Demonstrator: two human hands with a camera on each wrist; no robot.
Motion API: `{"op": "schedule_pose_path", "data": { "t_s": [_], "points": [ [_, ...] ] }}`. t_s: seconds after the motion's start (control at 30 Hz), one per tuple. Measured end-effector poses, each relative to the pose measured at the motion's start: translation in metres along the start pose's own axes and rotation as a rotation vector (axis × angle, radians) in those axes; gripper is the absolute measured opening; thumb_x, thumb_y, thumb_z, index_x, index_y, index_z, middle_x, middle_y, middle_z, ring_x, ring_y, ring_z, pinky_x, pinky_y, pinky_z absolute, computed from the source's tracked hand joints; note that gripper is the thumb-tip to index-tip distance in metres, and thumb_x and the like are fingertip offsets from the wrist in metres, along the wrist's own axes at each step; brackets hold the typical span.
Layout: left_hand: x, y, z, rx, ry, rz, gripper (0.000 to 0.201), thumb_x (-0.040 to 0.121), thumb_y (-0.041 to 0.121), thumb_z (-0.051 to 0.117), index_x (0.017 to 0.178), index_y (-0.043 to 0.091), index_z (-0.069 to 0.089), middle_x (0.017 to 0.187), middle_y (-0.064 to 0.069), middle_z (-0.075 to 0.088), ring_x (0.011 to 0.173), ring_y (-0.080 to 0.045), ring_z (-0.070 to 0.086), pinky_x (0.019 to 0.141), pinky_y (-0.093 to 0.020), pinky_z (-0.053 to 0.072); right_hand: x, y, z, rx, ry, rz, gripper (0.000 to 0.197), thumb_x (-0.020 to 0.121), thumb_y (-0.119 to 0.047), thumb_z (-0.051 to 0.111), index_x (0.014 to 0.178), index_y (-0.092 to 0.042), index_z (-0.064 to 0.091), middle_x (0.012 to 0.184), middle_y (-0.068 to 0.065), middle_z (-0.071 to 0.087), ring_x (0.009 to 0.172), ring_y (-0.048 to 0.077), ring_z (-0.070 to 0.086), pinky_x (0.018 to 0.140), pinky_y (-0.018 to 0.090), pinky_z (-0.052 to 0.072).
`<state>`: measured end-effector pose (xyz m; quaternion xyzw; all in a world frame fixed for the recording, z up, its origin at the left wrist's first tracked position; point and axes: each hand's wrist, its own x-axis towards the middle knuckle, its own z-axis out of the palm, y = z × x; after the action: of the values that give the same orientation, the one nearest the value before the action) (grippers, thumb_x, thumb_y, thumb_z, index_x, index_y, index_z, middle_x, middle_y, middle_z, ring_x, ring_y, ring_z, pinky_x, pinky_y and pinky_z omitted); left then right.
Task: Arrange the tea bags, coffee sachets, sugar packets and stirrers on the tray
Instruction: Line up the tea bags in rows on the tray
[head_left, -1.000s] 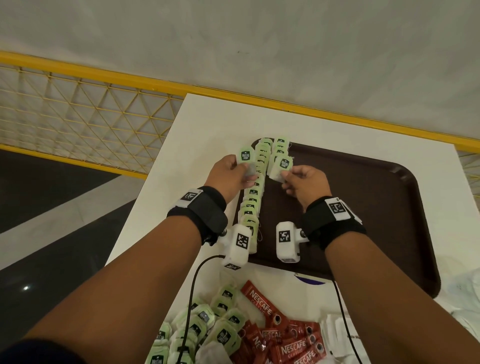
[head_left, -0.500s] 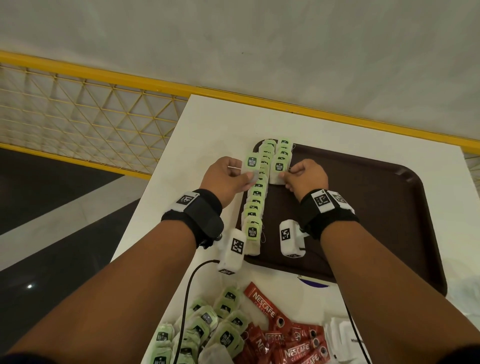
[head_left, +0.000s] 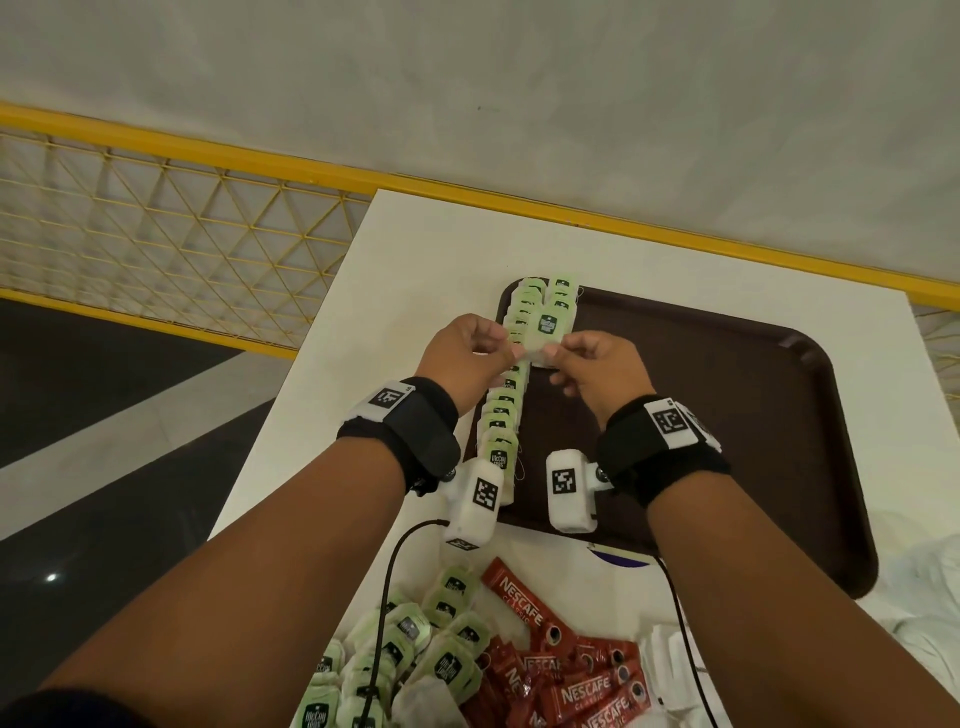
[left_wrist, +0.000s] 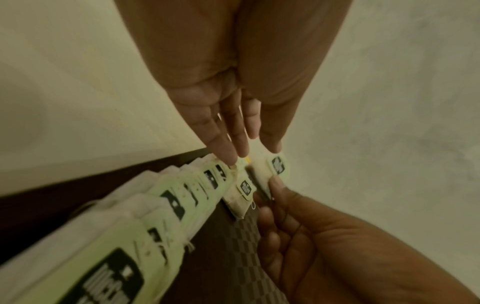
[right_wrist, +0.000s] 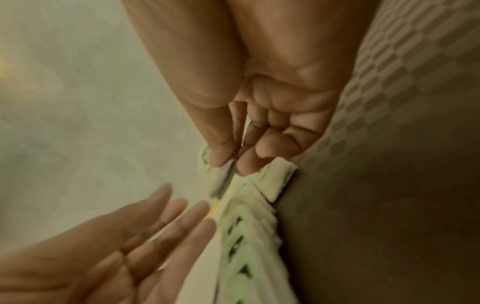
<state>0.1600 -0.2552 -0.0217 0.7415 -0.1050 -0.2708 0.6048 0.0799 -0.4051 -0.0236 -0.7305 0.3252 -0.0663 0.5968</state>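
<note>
Two rows of tea bags (head_left: 500, 457) lined the left edge of the tray (head_left: 727, 441); our right hand (head_left: 602, 369) pinched another tea bag (head_left: 546, 332) above them, our left hand (head_left: 462, 358) straight-fingered, touching it. Loose tea bags (head_left: 415, 639) and Nescafe sachets (head_left: 587, 691) waited on the surface (head_left: 415, 249).

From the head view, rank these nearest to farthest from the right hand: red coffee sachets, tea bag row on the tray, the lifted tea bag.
1. Lifted tea bag: pinched by the right hand.
2. Tea bag row: just to its left, along the tray's left edge.
3. Red coffee sachets: off the tray, at the table's near edge.
</note>
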Motion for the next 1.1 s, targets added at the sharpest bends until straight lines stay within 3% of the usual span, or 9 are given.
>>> {"op": "schedule_pose_path", "data": {
  "t_s": [0.17,0.3,0.47,0.6,0.67,0.83,0.93,1.03,1.1],
  "points": [
    [-0.002,-0.003,-0.008,0.042,-0.002,-0.008,0.021,0.089,0.016,0.069,0.107,0.009,0.059,0.103,-0.013,0.064,0.091,-0.021,0.066,0.075,-0.035,0.06,0.013,0.014,-0.007,-0.192,0.082,0.067,0.013,0.088,-0.02,0.07,0.096,-0.012,0.063,0.078,0.003,0.068,0.056,0.01,0.06,0.055,0.023,0.053],
    [-0.006,-0.003,-0.013,0.061,0.005,-0.004,0.021,0.09,0.014,0.068,0.108,0.008,0.059,0.095,-0.006,0.063,0.088,-0.017,0.066,0.067,-0.026,0.058,0.024,0.016,-0.004,-0.368,0.088,0.066,0.017,0.084,-0.027,0.073,0.089,-0.014,0.062,0.076,0.004,0.07,0.055,0.01,0.063,0.063,0.032,0.056],
    [-0.018,-0.002,-0.024,0.085,0.016,-0.007,0.021,0.09,0.017,0.067,0.109,0.01,0.059,0.105,-0.012,0.067,0.094,-0.022,0.07,0.07,-0.027,0.058,0.02,0.009,-0.004,-0.531,0.106,0.074,0.026,0.086,-0.04,0.069,0.081,-0.016,0.06,0.061,0.0,0.065,0.05,0.008,0.057,0.051,0.023,0.038],
    [-0.042,0.008,-0.042,0.103,-0.005,-0.003,0.015,0.093,0.018,0.062,0.106,0.01,0.059,0.109,-0.013,0.068,0.094,-0.021,0.07,0.073,-0.028,0.058,-0.003,-0.001,-0.008,-0.577,0.101,-0.017,0.033,0.085,-0.046,0.067,0.082,-0.013,0.062,0.074,0.005,0.069,0.067,0.019,0.066,0.067,0.034,0.052],
    [-0.059,0.01,-0.053,0.133,-0.038,-0.014,0.009,0.094,0.016,0.058,0.103,0.012,0.059,0.107,-0.01,0.069,0.093,-0.02,0.069,0.076,-0.031,0.056,-0.029,-0.008,-0.009,-0.565,0.014,-0.066,0.033,0.086,-0.044,0.066,0.089,-0.011,0.063,0.081,0.005,0.069,0.071,0.02,0.067,0.068,0.035,0.054],
    [-0.102,-0.007,-0.076,0.353,-0.17,-0.074,0.012,0.096,0.021,0.055,0.102,0.014,0.063,0.1,0.001,0.07,0.088,-0.013,0.068,0.071,-0.025,0.053,-0.103,-0.014,-0.003,-0.608,-0.341,-0.115,0.025,0.087,-0.041,0.067,0.091,-0.017,0.065,0.084,0.0,0.066,0.067,0.011,0.062,0.054,0.017,0.044],
    [-0.129,-0.021,-0.085,0.496,-0.279,-0.1,0.015,0.096,0.027,0.058,0.102,0.015,0.065,0.095,0.002,0.068,0.085,-0.012,0.067,0.069,-0.024,0.054,-0.14,-0.004,0.007,-0.639,-0.489,-0.11,0.023,0.084,-0.041,0.07,0.09,-0.019,0.068,0.087,0.001,0.068,0.074,0.01,0.06,0.064,0.021,0.049],
    [-0.154,-0.033,-0.092,0.612,-0.397,-0.106,0.019,0.093,0.033,0.063,0.104,0.018,0.068,0.09,0.009,0.066,0.077,-0.005,0.061,0.069,-0.024,0.051,-0.171,0.009,0.017,-0.737,-0.612,-0.136,0.026,0.082,-0.042,0.072,0.096,-0.021,0.069,0.091,-0.007,0.066,0.076,-0.001,0.056,0.065,0.015,0.043],
    [-0.167,-0.038,-0.097,0.706,-0.457,-0.099,0.023,0.088,0.039,0.068,0.105,0.022,0.069,0.094,0.012,0.066,0.081,-0.003,0.061,0.075,-0.023,0.049,-0.184,0.018,0.024,-0.76,-0.628,-0.112,0.031,0.08,-0.043,0.075,0.101,-0.022,0.067,0.093,-0.007,0.065,0.081,0.004,0.058,0.069,0.019,0.046]
  ]
}}
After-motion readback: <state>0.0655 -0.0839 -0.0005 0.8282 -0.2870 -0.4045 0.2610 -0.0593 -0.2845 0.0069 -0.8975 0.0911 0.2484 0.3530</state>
